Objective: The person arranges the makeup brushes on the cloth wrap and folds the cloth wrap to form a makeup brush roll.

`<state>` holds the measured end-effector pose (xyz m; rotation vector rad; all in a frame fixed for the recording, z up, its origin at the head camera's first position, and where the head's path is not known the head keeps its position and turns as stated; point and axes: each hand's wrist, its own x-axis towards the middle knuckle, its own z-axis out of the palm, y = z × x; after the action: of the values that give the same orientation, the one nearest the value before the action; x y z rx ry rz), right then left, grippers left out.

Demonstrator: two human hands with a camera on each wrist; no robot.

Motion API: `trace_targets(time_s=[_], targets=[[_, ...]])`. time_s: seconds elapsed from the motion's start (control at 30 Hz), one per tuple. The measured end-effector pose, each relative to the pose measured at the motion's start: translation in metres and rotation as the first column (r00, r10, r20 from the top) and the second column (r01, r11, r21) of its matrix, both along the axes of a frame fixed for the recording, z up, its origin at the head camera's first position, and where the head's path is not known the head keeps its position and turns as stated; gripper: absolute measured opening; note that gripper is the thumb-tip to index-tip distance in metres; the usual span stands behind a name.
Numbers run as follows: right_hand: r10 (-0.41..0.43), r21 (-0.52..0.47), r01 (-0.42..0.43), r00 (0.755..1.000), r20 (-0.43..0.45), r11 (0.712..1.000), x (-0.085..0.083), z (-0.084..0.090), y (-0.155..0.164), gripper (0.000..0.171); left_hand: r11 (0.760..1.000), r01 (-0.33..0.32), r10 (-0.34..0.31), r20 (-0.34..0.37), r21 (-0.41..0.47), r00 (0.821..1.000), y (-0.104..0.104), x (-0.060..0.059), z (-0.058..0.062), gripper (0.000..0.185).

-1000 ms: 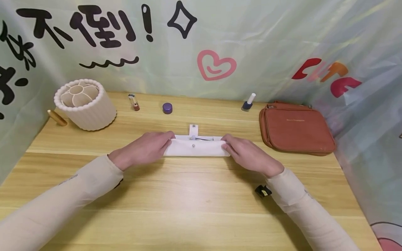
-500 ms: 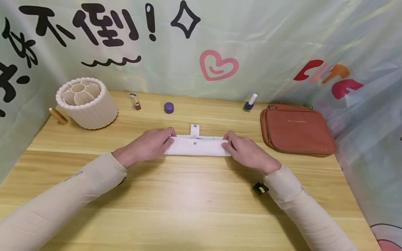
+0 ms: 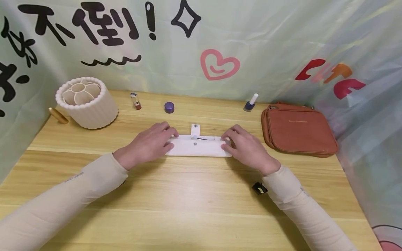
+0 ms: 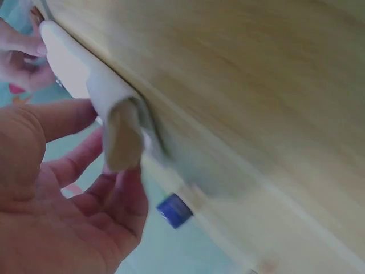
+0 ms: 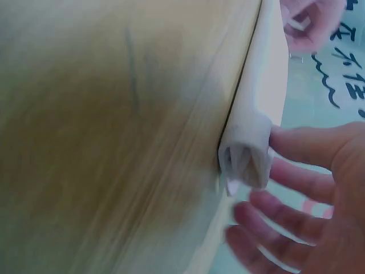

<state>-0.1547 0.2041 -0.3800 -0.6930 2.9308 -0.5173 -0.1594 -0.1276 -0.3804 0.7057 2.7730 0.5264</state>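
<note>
And there's the left hand point(image 3: 151, 142) pinching one end of the white pouch point(image 3: 196, 150), the right hand point(image 3: 248, 150) pinching the other!

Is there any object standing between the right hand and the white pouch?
Nothing visible stands between them: the thumb of the right hand touches the white pouch. The nail polish bottle is farther back, not in between.

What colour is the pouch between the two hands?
The pouch is white; the head view shows it best.
</note>
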Motion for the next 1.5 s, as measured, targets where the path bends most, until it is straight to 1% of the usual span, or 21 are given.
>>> trace_targets(time_s=[0.07, 0.17, 0.23, 0.27, 0.33, 0.43, 0.53, 0.6, 0.63, 0.7, 0.77, 0.83, 0.9, 0.93, 0.97, 1.03, 1.17, 1.23, 1.27, 1.33, 1.5], targets=[[0.063, -0.010, -0.063, 0.997, -0.055, 0.998, 0.000, 0.001, -0.005, 0.021, 1.000, 0.023, -0.024, -0.074, -0.012, 0.997, 0.006, 0.001, 0.001, 0.032], [0.153, -0.024, -0.156, 0.982, -0.110, 0.987, 0.000, 0.001, -0.012, 0.020, 0.997, 0.069, -0.075, -0.182, -0.040, 0.980, 0.015, 0.002, 0.001, 0.033], [0.178, -0.029, -0.182, 0.977, -0.120, 0.983, 0.000, 0.001, -0.014, 0.018, 0.995, 0.092, -0.098, -0.208, -0.038, 0.973, 0.021, 0.001, 0.000, 0.030], [0.181, -0.032, -0.186, 0.976, -0.118, 0.982, 0.000, 0.001, -0.014, 0.017, 0.995, 0.098, -0.100, -0.200, -0.020, 0.975, 0.024, 0.000, -0.001, 0.029], [0.172, -0.041, -0.176, 0.980, -0.098, 0.983, 0.000, 0.002, -0.014, 0.015, 0.994, 0.098, -0.092, -0.134, 0.043, 0.987, 0.029, -0.003, -0.002, 0.027], [0.150, -0.062, -0.154, 0.987, -0.054, 0.986, -0.002, 0.002, -0.012, 0.014, 0.987, 0.061, -0.064, 0.016, 0.145, 0.998, 0.035, -0.012, -0.004, 0.030], [0.142, -0.083, -0.143, 0.990, -0.013, 0.986, -0.003, 0.000, -0.010, 0.016, 0.974, -0.004, -0.037, 0.179, 0.225, 0.983, 0.039, -0.024, -0.004, 0.046], [0.144, -0.090, -0.143, 0.990, -0.002, 0.986, -0.005, -0.001, -0.009, 0.016, 0.961, -0.059, -0.021, 0.283, 0.270, 0.959, 0.040, -0.032, -0.004, 0.059], [0.145, -0.089, -0.144, 0.989, 0.001, 0.986, -0.005, -0.002, -0.009, 0.016, 0.951, -0.096, -0.013, 0.346, 0.295, 0.938, 0.040, -0.035, -0.003, 0.064], [0.144, -0.087, -0.143, 0.990, 0.007, 0.986, -0.006, -0.003, -0.009, 0.015, 0.927, -0.169, -0.003, 0.456, 0.336, 0.890, 0.041, -0.042, -0.003, 0.071], [0.141, -0.082, -0.140, 0.990, 0.007, 0.987, -0.006, -0.004, -0.010, 0.015, 0.893, -0.250, -0.002, 0.558, 0.374, 0.830, 0.041, -0.048, -0.003, 0.075], [0.134, -0.080, -0.133, 0.991, 0.008, 0.988, -0.006, -0.004, -0.010, 0.015, 0.856, -0.320, -0.009, 0.631, 0.406, 0.776, 0.040, -0.052, -0.003, 0.075], [0.133, -0.079, -0.132, 0.991, 0.001, 0.988, -0.005, -0.004, -0.010, 0.014, 0.822, -0.370, -0.019, 0.671, 0.432, 0.742, 0.039, -0.055, -0.003, 0.072], [0.132, -0.079, -0.132, 0.991, -0.002, 0.988, -0.005, -0.004, -0.010, 0.014, 0.813, -0.382, -0.019, 0.676, 0.440, 0.737, 0.039, -0.055, -0.003, 0.069], [0.132, -0.079, -0.132, 0.991, -0.006, 0.988, -0.005, -0.004, -0.010, 0.014, 0.811, -0.382, -0.016, 0.669, 0.443, 0.743, 0.038, -0.056, -0.004, 0.064], [0.138, -0.078, -0.139, 0.990, -0.015, 0.987, -0.005, -0.004, -0.011, 0.015, 0.822, -0.353, -0.008, 0.630, 0.447, 0.777, 0.038, -0.055, -0.005, 0.052], [0.144, -0.079, -0.145, 0.989, -0.023, 0.986, -0.006, -0.004, -0.011, 0.015, 0.881, -0.210, -0.007, 0.455, 0.423, 0.890, 0.039, -0.049, -0.006, 0.027], [0.145, -0.079, -0.146, 0.989, -0.025, 0.986, -0.006, -0.003, -0.011, 0.014, 0.898, -0.145, -0.023, 0.374, 0.415, 0.927, 0.040, -0.045, -0.006, 0.020], [0.145, -0.079, -0.147, 0.989, -0.027, 0.986, -0.006, -0.004, -0.011, 0.014, 0.904, -0.114, -0.035, 0.339, 0.413, 0.940, 0.041, -0.044, -0.006, 0.017], [0.146, -0.078, -0.148, 0.989, -0.027, 0.986, -0.006, -0.003, -0.011, 0.013, 0.910, -0.064, -0.063, 0.287, 0.410, 0.956, 0.041, -0.041, -0.007, 0.013], [0.142, -0.072, -0.143, 0.990, -0.021, 0.987, -0.007, -0.004, -0.013, 0.012, 0.921, 0.035, -0.126, 0.210, 0.389, 0.970, 0.039, -0.036, -0.010, 0.009]])
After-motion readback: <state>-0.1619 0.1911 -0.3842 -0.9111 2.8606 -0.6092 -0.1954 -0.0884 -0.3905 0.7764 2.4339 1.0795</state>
